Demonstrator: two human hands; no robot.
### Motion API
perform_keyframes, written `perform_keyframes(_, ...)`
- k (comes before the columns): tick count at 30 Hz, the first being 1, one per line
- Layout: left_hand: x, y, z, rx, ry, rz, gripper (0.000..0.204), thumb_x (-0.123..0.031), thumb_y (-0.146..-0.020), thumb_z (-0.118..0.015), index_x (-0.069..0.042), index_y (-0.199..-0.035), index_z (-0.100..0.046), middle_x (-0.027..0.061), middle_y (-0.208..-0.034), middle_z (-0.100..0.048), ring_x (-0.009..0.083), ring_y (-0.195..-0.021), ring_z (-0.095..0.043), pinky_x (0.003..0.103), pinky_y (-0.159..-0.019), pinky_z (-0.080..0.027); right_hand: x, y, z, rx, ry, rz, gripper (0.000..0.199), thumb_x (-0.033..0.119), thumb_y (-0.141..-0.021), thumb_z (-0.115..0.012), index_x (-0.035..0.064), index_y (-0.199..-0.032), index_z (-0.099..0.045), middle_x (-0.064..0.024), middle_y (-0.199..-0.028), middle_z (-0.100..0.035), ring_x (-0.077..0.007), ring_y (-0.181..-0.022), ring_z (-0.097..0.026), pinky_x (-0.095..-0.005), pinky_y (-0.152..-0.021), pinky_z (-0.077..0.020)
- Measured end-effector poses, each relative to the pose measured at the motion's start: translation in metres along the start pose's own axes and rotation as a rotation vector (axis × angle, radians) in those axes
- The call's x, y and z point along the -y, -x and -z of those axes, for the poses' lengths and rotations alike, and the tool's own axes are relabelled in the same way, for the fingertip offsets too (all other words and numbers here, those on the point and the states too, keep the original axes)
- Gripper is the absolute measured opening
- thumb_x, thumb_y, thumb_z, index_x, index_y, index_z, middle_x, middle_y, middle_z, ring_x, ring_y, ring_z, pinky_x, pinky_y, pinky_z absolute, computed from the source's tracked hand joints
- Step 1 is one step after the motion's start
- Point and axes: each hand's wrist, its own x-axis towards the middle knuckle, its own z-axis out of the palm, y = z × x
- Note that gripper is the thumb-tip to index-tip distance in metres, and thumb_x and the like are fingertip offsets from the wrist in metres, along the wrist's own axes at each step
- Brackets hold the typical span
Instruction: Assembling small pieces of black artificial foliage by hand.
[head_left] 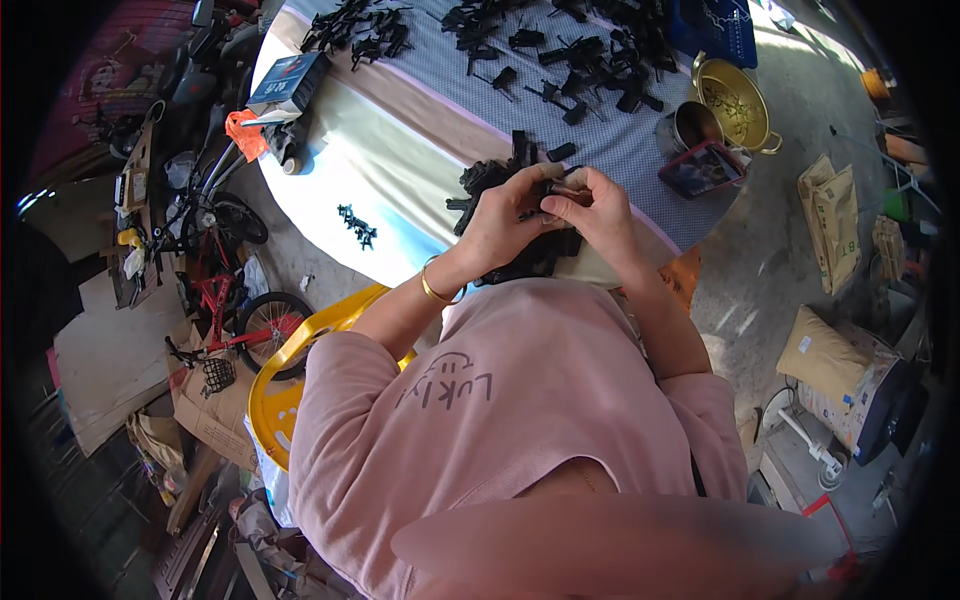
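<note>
My left hand (498,222) and my right hand (607,218) meet close in front of my chest, above the near edge of the table. Their fingers are pinched together around a small black part (530,213), mostly hidden by the fingers. Beneath and behind the hands lies a heap of black plastic parts (484,178). A loose black block (562,152) rests just beyond my fingertips. Off to the left, a few small black pieces (357,228) lie on the striped tablecloth (400,150). Larger piles of black parts (590,60) spread over the far side.
At the table's right stand a gold two-handled pot (768,130) with small pieces inside, a metal cup (690,122), a phone (700,170) and a blue tray (735,45). A blue box (288,85) sits at left. Beside me are a yellow chair (262,410) and red bicycle (215,290).
</note>
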Motion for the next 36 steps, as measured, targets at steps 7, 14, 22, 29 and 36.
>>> perform_keyframes(7, 0.005, -0.002, 0.003, -0.094, 0.425, -0.012, 0.034, 0.001, -0.081, -0.059, 0.0, -0.111, -0.044, 0.0076, -0.099, -0.056, 0.0137, -0.092, -0.056, 0.027, -0.082, -0.047, 0.008, 0.008, 0.006, 0.053, -0.362, -0.173, 0.014, 0.014, -0.088, -0.053, 0.001, -0.09, -0.058, 0.0008, -0.065, -0.054, 0.0, -0.05, -0.038, -0.0143, -0.043, -0.028)
perform_keyframes(14, 0.006, -0.001, 0.006, -0.022, 0.366, -0.076, 0.033, 0.001, -0.081, -0.059, -0.001, -0.11, -0.044, 0.0095, -0.102, -0.056, 0.0145, -0.094, -0.055, 0.027, -0.084, -0.046, 0.017, 0.007, 0.003, 0.098, -0.144, -0.144, 0.016, 0.012, -0.087, -0.052, 0.001, -0.083, -0.062, 0.0025, -0.059, -0.054, -0.0019, -0.051, -0.044, -0.0176, -0.045, -0.0334)
perform_keyframes(22, 0.017, 0.002, -0.005, -0.249, 0.076, -0.297, 0.021, 0.004, -0.078, -0.06, 0.003, -0.098, -0.051, 0.0075, -0.09, -0.06, 0.011, -0.081, -0.058, 0.024, -0.071, -0.049, 0.01, 0.008, -0.002, 0.14, -0.207, -0.189, 0.017, 0.014, -0.088, -0.051, 0.0029, -0.078, -0.06, 0.0039, -0.058, -0.051, -0.0018, -0.05, -0.042, -0.0183, -0.044, -0.0316)
perform_keyframes(29, 0.012, -0.002, -0.001, -0.263, -0.079, -0.087, 0.045, -0.003, -0.075, -0.063, -0.001, -0.115, -0.043, 0.0114, -0.089, -0.062, 0.0161, -0.076, -0.061, 0.027, -0.067, -0.049, 0.001, 0.007, 0.006, -0.018, -0.235, -0.088, 0.014, 0.016, -0.085, -0.057, 0.0021, -0.084, -0.06, 0.0035, -0.06, -0.052, -0.0021, -0.052, -0.043, -0.0182, -0.047, -0.0352)
perform_keyframes(36, -0.023, 0.001, 0.001, -0.099, -0.564, -0.165, 0.065, -0.005, -0.069, -0.068, -0.005, -0.125, -0.035, 0.0147, -0.098, -0.06, 0.0273, -0.09, -0.059, 0.035, -0.086, -0.044, 0.003, 0.002, 0.016, 0.072, 0.108, 0.059, 0.022, 0.009, -0.077, -0.066, -0.0017, -0.095, -0.059, 0.0005, -0.078, -0.06, -0.0024, -0.065, -0.051, -0.0161, -0.06, -0.0423)
